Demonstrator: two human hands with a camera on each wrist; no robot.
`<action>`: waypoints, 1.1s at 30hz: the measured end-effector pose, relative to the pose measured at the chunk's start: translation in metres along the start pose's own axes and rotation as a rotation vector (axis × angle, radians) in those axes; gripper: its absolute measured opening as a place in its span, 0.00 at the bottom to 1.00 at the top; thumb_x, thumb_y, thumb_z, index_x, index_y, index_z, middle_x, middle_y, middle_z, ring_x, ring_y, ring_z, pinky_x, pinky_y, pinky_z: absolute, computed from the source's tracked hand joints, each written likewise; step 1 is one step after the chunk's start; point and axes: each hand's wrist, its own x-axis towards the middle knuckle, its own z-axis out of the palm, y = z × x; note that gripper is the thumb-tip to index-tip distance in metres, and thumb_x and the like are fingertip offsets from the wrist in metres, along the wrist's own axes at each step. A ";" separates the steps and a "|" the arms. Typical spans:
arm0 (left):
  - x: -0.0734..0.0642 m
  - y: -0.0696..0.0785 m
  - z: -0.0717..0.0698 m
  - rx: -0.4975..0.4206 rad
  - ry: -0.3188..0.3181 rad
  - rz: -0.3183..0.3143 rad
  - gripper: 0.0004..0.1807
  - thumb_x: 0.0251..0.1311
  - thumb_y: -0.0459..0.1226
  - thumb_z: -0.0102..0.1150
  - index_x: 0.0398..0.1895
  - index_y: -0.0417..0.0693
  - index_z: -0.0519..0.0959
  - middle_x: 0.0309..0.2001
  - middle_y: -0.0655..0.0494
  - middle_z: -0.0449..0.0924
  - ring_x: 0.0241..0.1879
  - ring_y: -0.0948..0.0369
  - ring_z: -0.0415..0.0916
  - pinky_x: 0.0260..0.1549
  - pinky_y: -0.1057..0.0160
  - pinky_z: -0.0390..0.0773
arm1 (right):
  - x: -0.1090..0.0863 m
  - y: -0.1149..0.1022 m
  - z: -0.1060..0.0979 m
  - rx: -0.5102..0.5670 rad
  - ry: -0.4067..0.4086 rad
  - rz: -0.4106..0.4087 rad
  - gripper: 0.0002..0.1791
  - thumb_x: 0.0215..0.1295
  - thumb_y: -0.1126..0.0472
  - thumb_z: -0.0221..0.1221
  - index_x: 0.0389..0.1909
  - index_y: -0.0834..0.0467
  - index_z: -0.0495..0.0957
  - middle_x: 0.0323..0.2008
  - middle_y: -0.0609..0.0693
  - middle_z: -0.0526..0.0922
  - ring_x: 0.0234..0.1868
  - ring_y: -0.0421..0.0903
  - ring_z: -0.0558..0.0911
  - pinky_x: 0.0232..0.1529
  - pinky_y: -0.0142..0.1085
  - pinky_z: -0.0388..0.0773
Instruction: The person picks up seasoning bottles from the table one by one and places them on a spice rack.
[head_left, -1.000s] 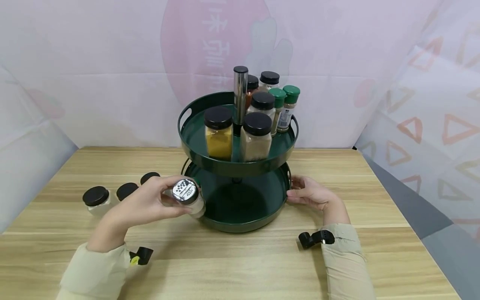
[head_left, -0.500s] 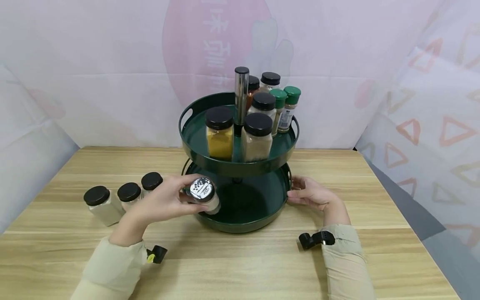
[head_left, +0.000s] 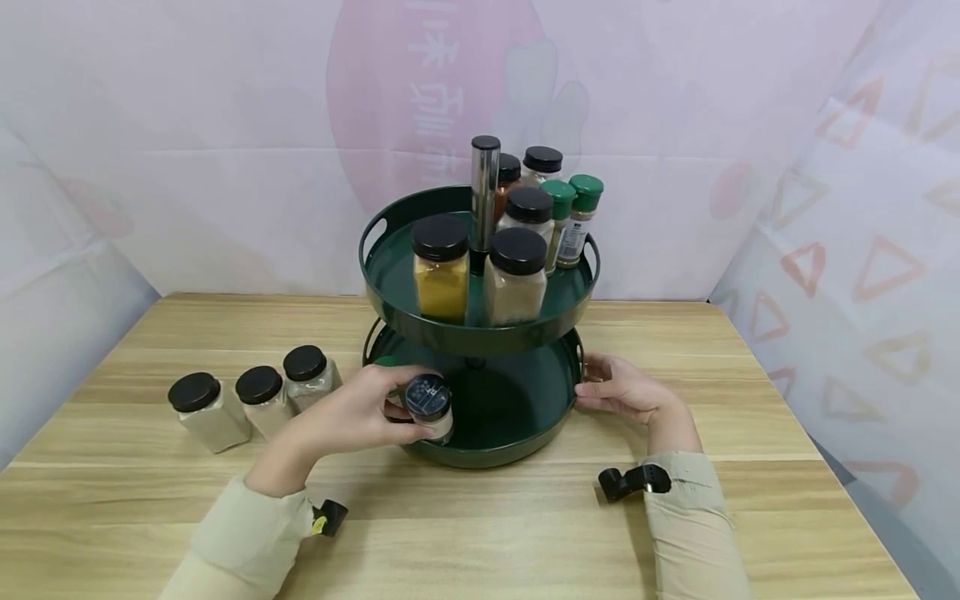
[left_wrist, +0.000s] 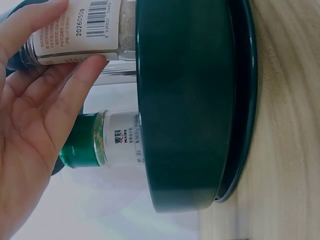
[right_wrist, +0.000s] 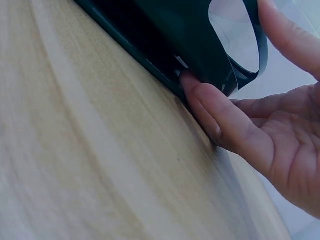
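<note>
My left hand [head_left: 367, 410] grips a spice jar [head_left: 431, 408] with a dark shaker lid, at the left front of the lower green tray [head_left: 487, 458]. In the left wrist view the jar [left_wrist: 105, 30] shows a white barcode label, and its base is hidden behind the tray wall [left_wrist: 185, 110]. A green-capped jar [left_wrist: 85, 140] stands beyond it. At the right side, my right hand [head_left: 622, 390] holds the lower tray's edge. The right wrist view shows fingers [right_wrist: 225, 110] at the base and a digit against the handle cutout's rim [right_wrist: 262, 40].
Above the lower tray sits an upper tray [head_left: 480, 337] bearing a yellow spice jar [head_left: 441, 287], a beige one [head_left: 515, 292] and several others round a metal post [head_left: 484, 196]. Black-lidded jars [head_left: 210, 417], [head_left: 266, 404], [head_left: 309, 379] stand on the wooden table [head_left: 480, 533] at left.
My left hand has carried the spice jar rightward from outside the lower tray's left edge to over its front left part. The right hand stays at the tray's edge.
</note>
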 end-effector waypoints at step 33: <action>0.002 -0.008 0.010 0.077 0.017 -0.030 0.25 0.55 0.41 0.73 0.54 0.45 0.76 0.37 0.58 0.83 0.30 0.70 0.76 0.31 0.69 0.80 | -0.001 0.000 0.002 -0.022 0.012 -0.011 0.52 0.65 0.68 0.61 0.75 0.74 0.32 0.77 0.72 0.37 0.74 0.61 0.54 0.56 0.28 0.79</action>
